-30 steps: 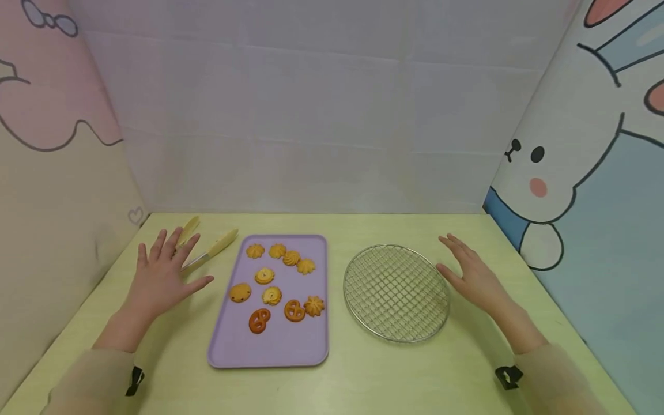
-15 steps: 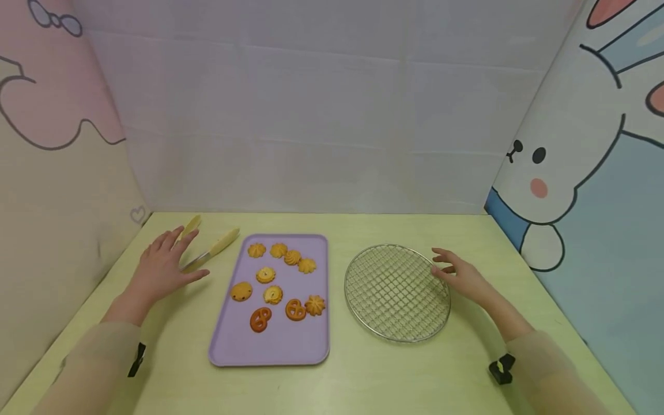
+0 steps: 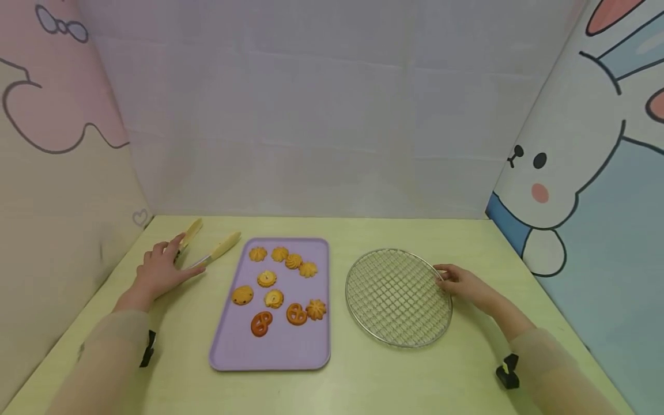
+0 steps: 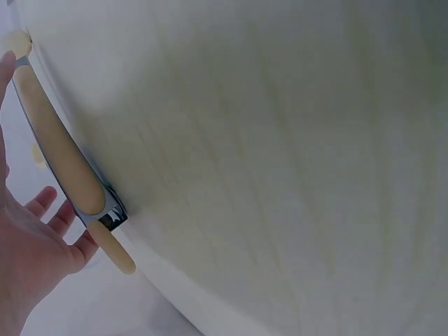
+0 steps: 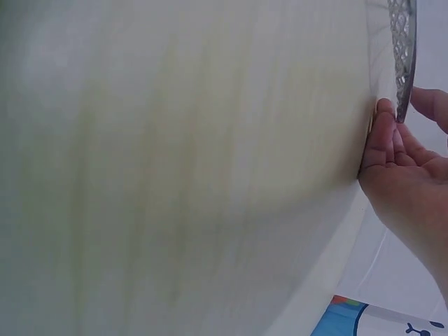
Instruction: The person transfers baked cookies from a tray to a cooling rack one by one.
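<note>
My left hand point(image 3: 158, 274) is at the near end of a pair of tongs point(image 3: 223, 246) with pale yellow arms spread apart. In the left wrist view the tongs point(image 4: 59, 140) stand between the thumb side and the loosely bent fingers point(image 4: 42, 201), not clearly gripped. At the right, my right hand point(image 3: 464, 286) pinches the right edge of a round wire cooling rack point(image 3: 396, 297). The right wrist view has its thumb on one side of the rack's rim point(image 5: 406, 70) and curled fingers point(image 5: 381, 140) beneath it. The rack lies about flat.
Between the hands lies a purple tray point(image 3: 270, 354) with several cookies point(image 3: 267, 278) and two pretzels point(image 3: 261, 323). Behind the pale yellow table point(image 3: 363, 386) stands a white back wall point(image 3: 321, 115); printed side panels point(image 3: 612, 259) flank it.
My left hand has lowered onto the tongs, its spread fingers drawing in. My right hand has moved down and left to the rack's edge and taken hold of it. Tray and cookies stay put.
</note>
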Motion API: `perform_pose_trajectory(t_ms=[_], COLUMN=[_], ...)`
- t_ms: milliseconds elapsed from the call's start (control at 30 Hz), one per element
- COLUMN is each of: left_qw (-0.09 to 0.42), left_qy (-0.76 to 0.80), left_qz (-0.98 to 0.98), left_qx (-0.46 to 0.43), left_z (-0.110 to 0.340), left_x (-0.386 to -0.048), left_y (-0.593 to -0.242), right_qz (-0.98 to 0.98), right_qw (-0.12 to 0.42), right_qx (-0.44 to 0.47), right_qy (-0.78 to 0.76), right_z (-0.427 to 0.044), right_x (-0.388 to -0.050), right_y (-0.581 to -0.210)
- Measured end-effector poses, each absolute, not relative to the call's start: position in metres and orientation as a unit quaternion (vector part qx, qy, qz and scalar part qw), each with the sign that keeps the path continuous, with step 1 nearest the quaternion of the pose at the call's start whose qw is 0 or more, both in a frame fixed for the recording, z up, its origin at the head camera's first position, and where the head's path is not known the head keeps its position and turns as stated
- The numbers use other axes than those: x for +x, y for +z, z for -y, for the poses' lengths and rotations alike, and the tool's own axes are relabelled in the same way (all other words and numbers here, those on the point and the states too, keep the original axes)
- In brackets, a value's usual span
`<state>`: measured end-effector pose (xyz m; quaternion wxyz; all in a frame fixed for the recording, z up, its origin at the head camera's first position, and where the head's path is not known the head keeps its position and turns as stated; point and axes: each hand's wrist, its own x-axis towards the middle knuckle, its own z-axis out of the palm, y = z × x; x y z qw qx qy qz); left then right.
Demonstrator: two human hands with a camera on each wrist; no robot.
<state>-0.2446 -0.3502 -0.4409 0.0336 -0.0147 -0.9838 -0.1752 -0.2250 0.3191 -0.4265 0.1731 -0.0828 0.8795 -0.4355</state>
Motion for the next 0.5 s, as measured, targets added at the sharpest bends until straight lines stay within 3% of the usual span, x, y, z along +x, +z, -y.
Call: perform_pose_trajectory(t_ms=[500], left_qw=[-0.019], left_qy=[-0.192], left_qz=[0.98], left_qx=[0.041], left_z=[0.35], left_x=[-0.256], left_y=[-0.44], right_qz=[-0.859], right_qw=[0.173], right_qx=[-0.061], right_qy=[-0.477], right_z=[-0.325], right_x=[-0.227], right_y=[-0.436])
